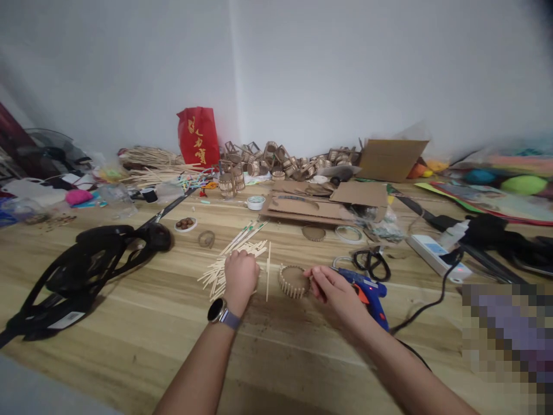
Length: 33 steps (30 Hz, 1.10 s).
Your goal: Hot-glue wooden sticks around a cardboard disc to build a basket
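Tabletop: left hand [240, 275] seemingly on sticks [218, 271]

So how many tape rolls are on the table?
2: one white roll behind the sticks, one clear roll beside the cardboard. More may hide in the clutter at the back.
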{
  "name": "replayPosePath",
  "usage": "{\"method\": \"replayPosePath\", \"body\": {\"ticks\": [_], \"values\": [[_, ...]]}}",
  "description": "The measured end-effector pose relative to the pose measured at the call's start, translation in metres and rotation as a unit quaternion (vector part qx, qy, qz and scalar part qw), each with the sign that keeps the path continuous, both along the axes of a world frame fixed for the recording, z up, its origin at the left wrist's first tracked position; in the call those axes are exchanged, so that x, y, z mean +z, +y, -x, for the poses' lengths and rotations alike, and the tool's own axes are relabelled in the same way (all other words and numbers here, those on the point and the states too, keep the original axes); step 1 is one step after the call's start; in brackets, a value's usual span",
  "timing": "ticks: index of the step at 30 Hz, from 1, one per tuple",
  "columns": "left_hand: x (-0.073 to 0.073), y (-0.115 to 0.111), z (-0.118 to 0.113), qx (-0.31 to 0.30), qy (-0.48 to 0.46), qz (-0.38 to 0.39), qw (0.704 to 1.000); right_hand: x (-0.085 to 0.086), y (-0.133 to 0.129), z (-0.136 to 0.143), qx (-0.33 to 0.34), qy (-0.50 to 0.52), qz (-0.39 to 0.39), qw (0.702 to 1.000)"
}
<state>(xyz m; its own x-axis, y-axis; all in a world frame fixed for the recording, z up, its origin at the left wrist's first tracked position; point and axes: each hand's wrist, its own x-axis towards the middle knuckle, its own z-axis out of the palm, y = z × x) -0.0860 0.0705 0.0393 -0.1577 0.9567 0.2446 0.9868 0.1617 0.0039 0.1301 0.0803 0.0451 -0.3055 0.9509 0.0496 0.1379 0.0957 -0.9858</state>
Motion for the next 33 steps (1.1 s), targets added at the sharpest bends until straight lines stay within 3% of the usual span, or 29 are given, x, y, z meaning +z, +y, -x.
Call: {"method": "replayPosePath", "body": {"ticks": [5, 16, 20, 22, 24, 26, 29, 33], "values": [[-0.004, 0.002, 0.009, -0.050, -0.015, 0.045, 0.998, -0.006, 0.003, -0.001, -0.001, -0.019, -0.017, 1.000], [-0.002, -0.002, -0.002, -0.040, 0.000, 0.041, 0.998, 0.007, 0.003, -0.005, -0.022, 0.006, -0.006, 1.000], [0.002, -0.001, -0.002, -0.039, -0.059, -0.026, 0.997, 0.008, 0.003, -0.005, -0.022, -0.006, -0.020, 1.000], [0.004, -0.003, -0.011, -0.092, -0.144, -0.097, 0.980, 0.007, 0.001, -0.003, -0.010, -0.006, -0.027, 1.000], [0.005, -0.008, -0.026, -0.188, -0.219, -0.153, 0.945, 0.007, -0.001, 0.001, 0.023, 0.009, -0.027, 0.999], [0.003, -0.015, -0.042, -0.244, -0.264, -0.182, 0.915, 0.007, -0.003, 0.003, 0.052, 0.031, -0.022, 0.998], [0.002, -0.023, -0.059, -0.285, -0.309, -0.202, 0.884, 0.009, -0.004, 0.003, 0.065, 0.038, -0.024, 0.997], [0.002, -0.026, -0.063, -0.296, -0.359, -0.202, 0.862, 0.016, 0.000, -0.005, 0.098, -0.010, -0.039, 0.994]]}}
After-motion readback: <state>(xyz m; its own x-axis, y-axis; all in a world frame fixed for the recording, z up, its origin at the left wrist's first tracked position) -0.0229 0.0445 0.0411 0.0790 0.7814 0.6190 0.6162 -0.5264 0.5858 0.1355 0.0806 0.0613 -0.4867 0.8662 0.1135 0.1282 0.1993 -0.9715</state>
